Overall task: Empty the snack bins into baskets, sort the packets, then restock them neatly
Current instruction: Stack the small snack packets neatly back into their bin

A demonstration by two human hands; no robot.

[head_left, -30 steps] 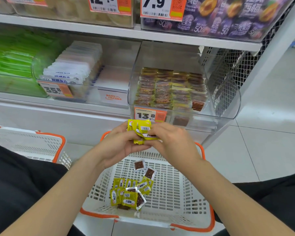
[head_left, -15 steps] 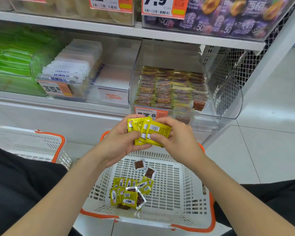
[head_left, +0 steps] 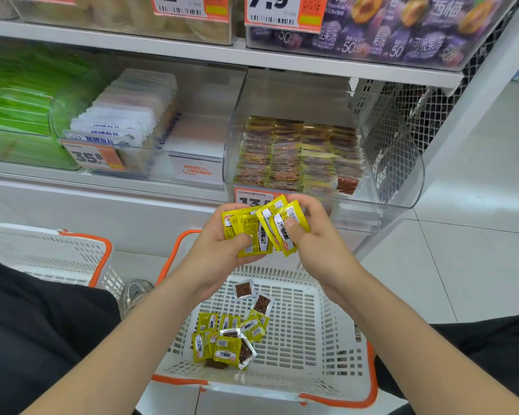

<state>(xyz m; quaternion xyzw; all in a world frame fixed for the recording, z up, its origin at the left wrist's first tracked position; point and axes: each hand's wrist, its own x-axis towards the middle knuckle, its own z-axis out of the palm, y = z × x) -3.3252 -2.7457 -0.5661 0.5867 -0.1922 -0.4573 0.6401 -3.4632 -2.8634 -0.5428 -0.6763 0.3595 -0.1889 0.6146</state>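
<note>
Head view: my left hand (head_left: 219,253) and right hand (head_left: 312,235) pinch glossy yellow foil packets (head_left: 261,229), fanned flat, above white slotted plastic basket (head_left: 318,339); clear rounded bin (head_left: 402,175) behind.

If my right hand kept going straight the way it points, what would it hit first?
Likely the yellow packets the left hand holds, up-left of the right hand; beyond them the clear bin, though depth is unclear.

clear bin (head_left: 369,214) open-topped above packet rows (head_left: 297,154), upper shelf (head_left: 282,62) close overhead
</note>
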